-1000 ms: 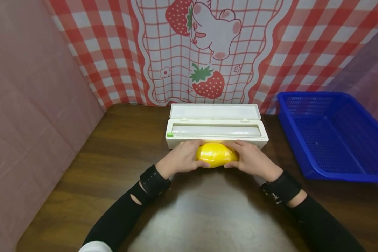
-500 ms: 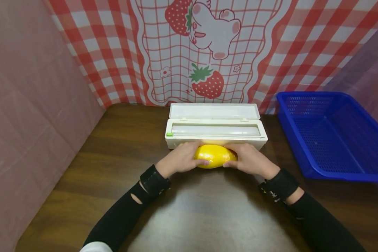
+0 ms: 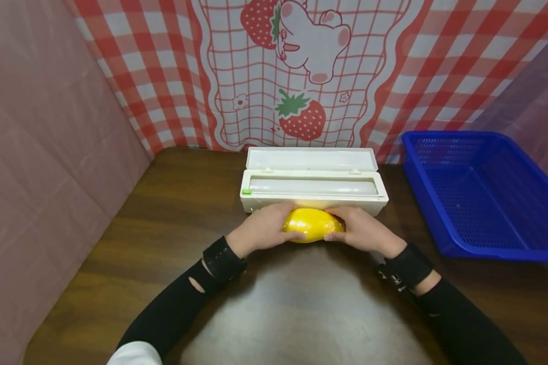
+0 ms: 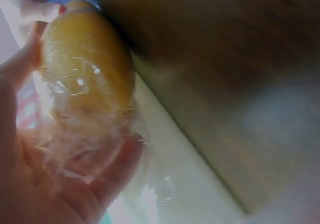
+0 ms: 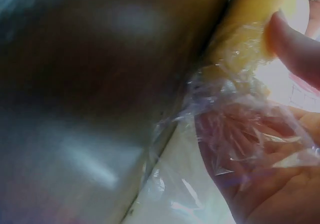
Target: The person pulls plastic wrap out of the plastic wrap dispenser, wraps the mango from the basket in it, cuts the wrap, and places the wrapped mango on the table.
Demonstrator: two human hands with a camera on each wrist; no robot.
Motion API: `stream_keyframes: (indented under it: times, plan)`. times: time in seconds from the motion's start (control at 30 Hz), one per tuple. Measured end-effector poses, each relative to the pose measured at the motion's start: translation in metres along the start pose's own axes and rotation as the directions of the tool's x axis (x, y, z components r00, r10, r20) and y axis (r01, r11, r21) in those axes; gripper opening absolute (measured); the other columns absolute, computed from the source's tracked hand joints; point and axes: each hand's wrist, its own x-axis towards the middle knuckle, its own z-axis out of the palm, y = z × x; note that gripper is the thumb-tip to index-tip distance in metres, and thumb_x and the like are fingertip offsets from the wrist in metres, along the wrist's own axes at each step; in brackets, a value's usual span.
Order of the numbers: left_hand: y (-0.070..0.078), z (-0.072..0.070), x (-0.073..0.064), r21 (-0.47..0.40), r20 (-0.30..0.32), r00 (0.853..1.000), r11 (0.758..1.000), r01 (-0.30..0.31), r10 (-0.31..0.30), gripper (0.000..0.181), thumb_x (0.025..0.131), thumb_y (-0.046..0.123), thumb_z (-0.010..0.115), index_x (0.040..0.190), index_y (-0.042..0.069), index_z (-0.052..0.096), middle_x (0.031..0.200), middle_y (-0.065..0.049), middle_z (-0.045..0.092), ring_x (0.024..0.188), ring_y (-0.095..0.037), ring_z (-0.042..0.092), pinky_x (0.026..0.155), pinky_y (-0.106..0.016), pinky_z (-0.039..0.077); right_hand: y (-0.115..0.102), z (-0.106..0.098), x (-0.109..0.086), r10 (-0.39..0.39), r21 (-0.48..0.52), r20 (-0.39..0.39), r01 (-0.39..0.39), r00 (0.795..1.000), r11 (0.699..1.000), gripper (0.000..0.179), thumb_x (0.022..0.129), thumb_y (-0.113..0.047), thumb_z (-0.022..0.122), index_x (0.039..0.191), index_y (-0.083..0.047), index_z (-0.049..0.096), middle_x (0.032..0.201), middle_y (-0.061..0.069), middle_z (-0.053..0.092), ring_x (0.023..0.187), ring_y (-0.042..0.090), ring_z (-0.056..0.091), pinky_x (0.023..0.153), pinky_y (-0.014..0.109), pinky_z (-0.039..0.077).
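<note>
A yellow mango (image 3: 312,224) lies between both hands, close against the front of a white cling film dispenser (image 3: 315,204). Clear cling film (image 4: 82,84) covers its skin and bunches up in creases at both ends. My left hand (image 3: 266,226) grips the left end, thumb on the near side and fingers behind. From the other side my right hand (image 3: 369,229) holds the right end in the same way. In the right wrist view, loose crumpled film (image 5: 240,134) spreads over the right palm. The dispenser's lid (image 3: 310,158) stands open, showing the film roll (image 3: 312,187) inside.
On the right stands a blue plastic basket (image 3: 461,248). A green slider (image 3: 246,191) sits at the dispenser's left end. Behind the brown wooden table (image 3: 164,218) hangs a red-and-white checked cloth (image 3: 160,76), with a pink cloth (image 3: 59,152) on the left.
The mango has turned slightly between the hands, and its shine lies differently. Both hands keep their hold in nearly the same place. The dispenser and basket have not moved.
</note>
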Motion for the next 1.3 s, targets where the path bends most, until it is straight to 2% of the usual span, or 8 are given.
stream_keyframes:
  times: [0.2, 0.33, 0.47, 0.63, 0.77, 0.9, 1.0, 1.3]
  plan:
    - [0.008, -0.006, -0.008, 0.167, -0.07, 0.996, 0.985, -0.045, 0.057, 0.079, 0.075, 0.075, 0.046, 0.126, 0.015, 0.05, 0.115, 0.001, 0.053, 0.091, -0.012, 0.045, 0.072, -0.027, 0.044, -0.007, -0.003, -0.002, 0.011, -0.043, 0.027, -0.01, 1.0, 0.999, 0.061, 0.075, -0.05, 0.067, 0.121, -0.012, 0.054, 0.107, -0.003, 0.058, 0.089, 0.013, 0.05, 0.079, 0.034, 0.042]
    - [0.005, -0.011, -0.013, 0.238, -0.169, 0.982, 0.97, -0.044, 0.086, 0.068, 0.075, 0.071, 0.052, 0.112, 0.014, 0.061, 0.109, 0.002, 0.049, 0.09, -0.013, 0.04, 0.062, -0.026, 0.045, -0.011, -0.007, -0.003, 0.029, -0.084, 0.03, -0.027, 0.999, 0.996, 0.06, 0.076, -0.05, 0.068, 0.119, -0.01, 0.056, 0.108, 0.001, 0.059, 0.091, 0.015, 0.051, 0.081, 0.035, 0.042]
    - [0.0, -0.015, -0.015, 0.207, -0.237, 0.967, 0.977, -0.047, 0.097, 0.056, 0.075, 0.067, 0.056, 0.101, 0.018, 0.063, 0.1, 0.005, 0.043, 0.086, -0.011, 0.036, 0.055, -0.022, 0.039, -0.012, -0.009, -0.005, 0.035, -0.159, -0.001, -0.035, 0.999, 0.987, 0.068, 0.07, -0.055, 0.07, 0.117, -0.007, 0.059, 0.108, 0.006, 0.059, 0.096, 0.021, 0.051, 0.085, 0.039, 0.041]
    - [-0.011, -0.02, -0.017, 0.128, -0.309, 0.947, 0.991, -0.047, 0.085, 0.051, 0.078, 0.061, 0.059, 0.105, 0.018, 0.063, 0.103, 0.003, 0.048, 0.093, -0.013, 0.043, 0.064, -0.023, 0.043, -0.012, -0.009, -0.008, -0.008, -0.232, -0.08, -0.011, 0.997, 0.973, 0.074, 0.063, -0.06, 0.072, 0.113, -0.006, 0.063, 0.098, 0.005, 0.053, 0.088, 0.022, 0.044, 0.076, 0.036, 0.039]
    - [-0.031, -0.034, -0.017, 0.054, -0.38, 0.925, 0.999, 0.007, 0.014, 0.051, 0.077, 0.053, 0.065, 0.111, 0.016, 0.062, 0.114, 0.0, 0.049, 0.106, -0.018, 0.042, 0.077, -0.03, 0.044, -0.02, -0.016, -0.003, -0.053, -0.229, -0.163, 0.015, 0.985, 0.973, 0.062, 0.07, -0.057, 0.069, 0.107, -0.007, 0.065, 0.091, 0.002, 0.049, 0.083, 0.018, 0.043, 0.071, 0.033, 0.039]
    - [-0.058, -0.045, -0.017, 0.042, -0.345, 0.935, 0.994, 0.102, -0.081, 0.064, 0.074, 0.059, 0.064, 0.121, 0.017, 0.059, 0.131, -0.005, 0.043, 0.121, -0.024, 0.033, 0.092, -0.038, 0.037, -0.034, -0.024, 0.017, -0.091, -0.19, -0.201, 0.052, 0.975, 0.98, 0.049, 0.08, -0.047, 0.065, 0.108, -0.007, 0.065, 0.095, 0.002, 0.053, 0.087, 0.016, 0.046, 0.078, 0.034, 0.042]
    - [-0.075, -0.048, -0.017, 0.025, -0.282, 0.95, 0.989, 0.149, -0.136, 0.071, 0.072, 0.065, 0.061, 0.126, 0.019, 0.057, 0.141, -0.008, 0.035, 0.127, -0.028, 0.026, 0.096, -0.041, 0.033, -0.05, -0.025, 0.04, -0.129, -0.162, -0.155, 0.104, 0.979, 0.981, 0.048, 0.085, -0.044, 0.061, 0.115, -0.007, 0.062, 0.104, 0.004, 0.055, 0.096, 0.017, 0.048, 0.085, 0.035, 0.041]
    - [-0.1, -0.036, -0.016, -0.166, -0.199, 0.962, 0.974, 0.157, -0.189, 0.065, 0.073, 0.061, 0.063, 0.127, 0.025, 0.057, 0.153, -0.006, 0.015, 0.135, -0.031, 0.008, 0.101, -0.053, 0.021, -0.093, -0.009, 0.106, -0.297, -0.155, 0.027, 0.298, 0.954, 0.942, 0.048, 0.092, -0.037, 0.053, 0.128, -0.006, 0.052, 0.129, 0.008, 0.052, 0.121, 0.021, 0.042, 0.102, 0.03, 0.027]
